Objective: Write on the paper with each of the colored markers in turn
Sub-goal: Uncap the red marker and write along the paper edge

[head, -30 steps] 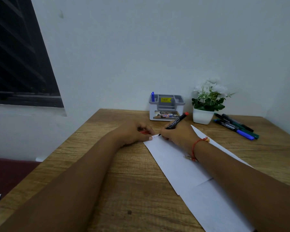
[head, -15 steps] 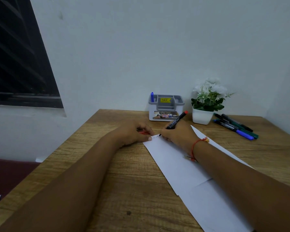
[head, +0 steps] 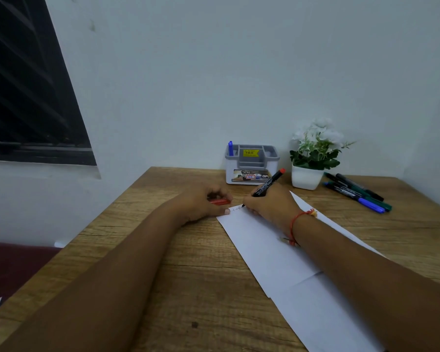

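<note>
Smooth white paper (head: 264, 250) lies on the wood-grain table (head: 188, 275) under the right hand (head: 267, 207), which grips a slim black, red-ended marker (head: 267, 185), tip on the sheet; just beside, the left hand (head: 203, 201) curls round a red cap (head: 220, 201).

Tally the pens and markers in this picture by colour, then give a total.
Red: 1, red marker in right hand
Black: 1, black marker
Green: 1, green marker
Blue: 2, blue marker and blue pen in holder
Total: 5
</note>
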A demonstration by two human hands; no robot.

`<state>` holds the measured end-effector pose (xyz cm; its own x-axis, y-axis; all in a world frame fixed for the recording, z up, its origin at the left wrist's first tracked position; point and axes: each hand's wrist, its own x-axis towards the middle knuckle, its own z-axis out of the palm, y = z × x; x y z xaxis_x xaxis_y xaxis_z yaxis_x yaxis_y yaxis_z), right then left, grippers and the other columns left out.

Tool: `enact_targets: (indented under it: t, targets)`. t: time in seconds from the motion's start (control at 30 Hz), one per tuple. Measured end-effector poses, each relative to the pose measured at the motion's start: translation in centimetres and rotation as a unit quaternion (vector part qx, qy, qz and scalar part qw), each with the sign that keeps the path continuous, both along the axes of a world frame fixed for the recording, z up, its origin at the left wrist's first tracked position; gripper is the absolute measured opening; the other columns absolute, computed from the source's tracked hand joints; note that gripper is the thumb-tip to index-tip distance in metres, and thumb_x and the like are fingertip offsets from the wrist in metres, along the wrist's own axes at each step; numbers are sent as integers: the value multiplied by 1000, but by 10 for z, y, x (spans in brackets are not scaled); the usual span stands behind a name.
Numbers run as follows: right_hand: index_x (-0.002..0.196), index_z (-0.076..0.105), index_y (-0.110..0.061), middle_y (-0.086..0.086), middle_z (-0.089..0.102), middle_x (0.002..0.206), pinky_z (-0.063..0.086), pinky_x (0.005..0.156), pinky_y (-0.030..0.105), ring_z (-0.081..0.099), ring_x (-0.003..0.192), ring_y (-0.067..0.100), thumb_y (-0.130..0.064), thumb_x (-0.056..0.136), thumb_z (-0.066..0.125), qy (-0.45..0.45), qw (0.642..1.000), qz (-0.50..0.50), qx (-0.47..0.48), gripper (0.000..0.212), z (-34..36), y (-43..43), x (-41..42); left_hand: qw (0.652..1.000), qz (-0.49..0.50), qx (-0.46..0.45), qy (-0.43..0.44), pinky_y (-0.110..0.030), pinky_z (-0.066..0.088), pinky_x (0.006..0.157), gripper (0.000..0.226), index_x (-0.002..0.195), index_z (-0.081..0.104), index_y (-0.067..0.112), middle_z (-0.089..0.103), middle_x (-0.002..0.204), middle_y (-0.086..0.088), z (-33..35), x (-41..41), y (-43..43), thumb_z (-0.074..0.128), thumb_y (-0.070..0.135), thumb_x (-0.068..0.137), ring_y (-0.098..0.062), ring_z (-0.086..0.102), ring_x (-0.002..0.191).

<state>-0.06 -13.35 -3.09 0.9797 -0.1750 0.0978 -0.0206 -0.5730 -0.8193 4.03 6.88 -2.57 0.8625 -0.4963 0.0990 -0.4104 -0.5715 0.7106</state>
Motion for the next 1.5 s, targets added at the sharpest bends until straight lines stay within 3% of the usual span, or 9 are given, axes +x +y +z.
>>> enact_targets:
  t: [0.23,0.37,0.5,0.6,0.8,0.97,1.13,1.3,1.5]
  targets:
    - [73,67,-12,17,74,82,59,73,45,64,70,21,-28,68,65,-8,1000,-6,11,17,-1,-1,0,1000,16,-17,12,-34,43,107,47,113,59,34,64,118,9,-1,2,0,85,26,73,-9,55,117]
    - [73,65,-14,12,70,75,56,68,40,62,68,21,-29,63,64,1,1000,-1,26,18,0,-1,2,1000,18,-15,15,-35,44,107,48,111,58,36,63,117,11,-1,3,-1,85,26,73,-8,55,116]
    - [78,69,-5,12,71,75,58,71,40,63,69,19,-28,68,65,-1,1000,3,9,26,-1,-3,2,1000,17,-18,14,-34,44,107,48,111,59,37,63,116,12,-1,3,0,85,25,73,-8,55,116]
    - [73,68,-10,14,72,75,60,74,45,62,67,20,-25,69,64,-10,1000,-5,13,17,-1,-3,3,1000,17,-13,14,-33,43,106,49,113,59,36,62,115,13,-1,3,0,85,26,73,-9,55,117]
    - [62,61,-14,4,63,63,51,63,34,58,61,16,-23,73,66,5,1000,4,15,15,2,-5,1,1000,17,-10,19,-35,43,108,49,114,58,37,62,118,12,-1,3,0,84,27,74,-8,54,117]
    - [72,70,-11,3,70,61,51,58,29,60,55,15,-20,83,66,-1,996,-27,91,14,2,-8,4,999,17,-17,20,-36,43,108,48,111,58,39,62,118,12,-2,5,0,85,27,73,-7,54,117]
    - [76,68,-12,5,69,68,49,52,24,59,54,12,-17,78,69,7,997,-16,76,5,4,-6,-1,999,14,-17,23,-34,42,108,47,112,59,38,62,118,12,-2,5,0,85,27,73,-6,55,116]
    - [85,76,-7,8,77,76,51,53,21,62,55,8,-17,79,70,14,998,-14,57,13,4,-8,-2,1000,13,-17,15,-34,43,108,48,114,59,35,63,117,11,-3,5,-1,85,27,73,-5,55,115]
    - [82,76,-5,0,71,64,52,55,21,59,49,4,-17,80,69,4,999,-16,45,14,3,-8,-1,1000,14,-14,10,-38,44,108,52,117,60,34,63,120,10,-4,7,0,85,29,72,-8,55,117]
